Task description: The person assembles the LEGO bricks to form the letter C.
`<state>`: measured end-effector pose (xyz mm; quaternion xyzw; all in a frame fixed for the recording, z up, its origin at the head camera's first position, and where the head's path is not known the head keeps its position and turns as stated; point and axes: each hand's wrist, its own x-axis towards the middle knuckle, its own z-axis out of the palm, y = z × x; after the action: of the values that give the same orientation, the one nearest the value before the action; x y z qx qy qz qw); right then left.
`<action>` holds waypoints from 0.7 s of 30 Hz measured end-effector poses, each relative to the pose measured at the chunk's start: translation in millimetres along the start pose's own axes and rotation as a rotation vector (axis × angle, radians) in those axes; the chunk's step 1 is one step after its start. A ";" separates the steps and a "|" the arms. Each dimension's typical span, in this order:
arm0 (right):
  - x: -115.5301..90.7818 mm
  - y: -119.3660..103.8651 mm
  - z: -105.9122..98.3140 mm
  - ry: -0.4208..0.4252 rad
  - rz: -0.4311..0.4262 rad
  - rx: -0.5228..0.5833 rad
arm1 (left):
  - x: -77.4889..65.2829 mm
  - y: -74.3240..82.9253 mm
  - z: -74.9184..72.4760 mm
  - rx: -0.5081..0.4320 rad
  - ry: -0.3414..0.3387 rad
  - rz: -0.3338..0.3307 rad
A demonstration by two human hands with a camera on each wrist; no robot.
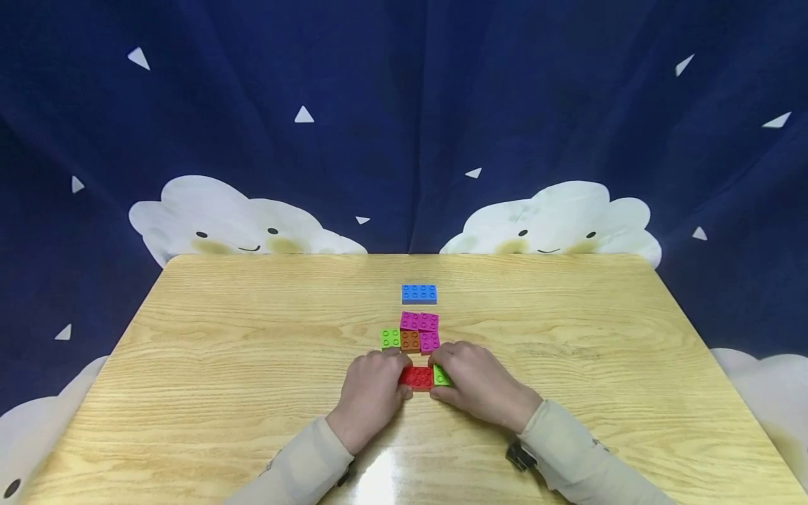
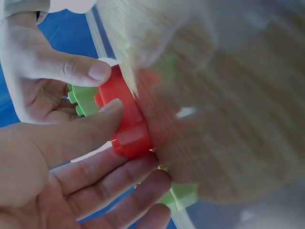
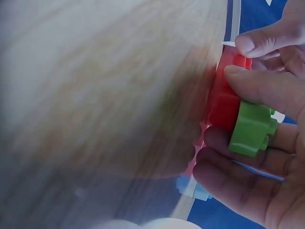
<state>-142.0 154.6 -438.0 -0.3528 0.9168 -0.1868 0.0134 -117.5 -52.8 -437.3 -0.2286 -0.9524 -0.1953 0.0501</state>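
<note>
While the left hand [image 1: 374,389] pinches one end of the red brickwork [image 1: 417,379], the right hand [image 1: 476,379] grips the other, where a green brick [image 1: 441,377] sits on the studs; all at the tabletop [image 1: 252,351], just nearer than the brown brick [image 1: 410,341]. Probably light, stiff plastic, hardly fragile; smooth sides may slip. Best hold: across the long sides, near the ends.

In the head view a hand could pass over the wooden table [image 1: 221,365] at left or right of the frame, back to the dark curtain [image 1: 353,56] across the top. At lower centre, the left hand [image 1: 374,387] and right hand [image 1: 476,379] bar both sides of the red block [image 1: 418,379] and green block [image 1: 441,377]. Just above, the lime brick [image 1: 391,338], brown brick [image 1: 410,341] and magenta bricks [image 1: 419,321] crowd together; a narrow strip separates them from the blue brick [image 1: 419,294]
</note>
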 end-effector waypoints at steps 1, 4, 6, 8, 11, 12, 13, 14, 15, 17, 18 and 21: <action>-0.1 0.3 -0.1 -0.002 -0.001 0.003 | -0.5 -0.6 -0.1 -0.007 -0.006 0.002; -0.2 0.8 -0.6 -0.008 -0.003 0.010 | -1.6 -2.1 -1.4 -0.028 -0.026 0.001; -0.2 0.5 -1.3 -0.011 -0.004 0.014 | -2.0 -3.1 -2.5 -0.047 -0.041 -0.002; -0.2 0.1 -1.7 -0.013 -0.003 0.016 | -2.4 -4.0 -4.1 -0.071 -0.057 -0.008; -0.2 -0.2 -1.6 -0.012 0.000 0.013 | -3.0 -5.6 -6.7 -0.122 -0.078 -0.027; -0.2 -0.2 -1.5 -0.011 -0.002 0.011 | -3.2 -6.2 -7.6 -0.141 -0.081 -0.036; -0.2 -0.2 -1.3 -0.010 -0.002 0.009 | -3.3 -6.8 -9.0 -0.159 -0.083 -0.045; -0.1 -0.2 -1.0 -0.009 -0.003 0.006 | -3.1 -7.6 -10.2 -0.174 -0.082 -0.053; -0.1 -0.1 -0.8 -0.009 -0.004 0.003 | -3.0 -8.4 -11.6 -0.187 -0.077 -0.061; -0.1 -0.1 -0.7 -0.010 -0.006 -0.004 | -1.7 -10.6 -14.3 -0.205 -0.057 -0.067; -0.1 -0.1 -0.7 -0.011 -0.006 -0.007 | -0.9 -12.1 -15.4 -0.212 -0.045 -0.066; -0.2 -0.1 -0.6 -0.014 -0.005 -0.016 | 2.0 -17.1 -18.0 -0.238 -0.006 -0.064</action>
<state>-141.9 154.8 -437.4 -0.3564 0.9173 -0.1769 0.0163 -126.9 -73.0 -426.4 -0.2030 -0.9295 -0.3077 0.0136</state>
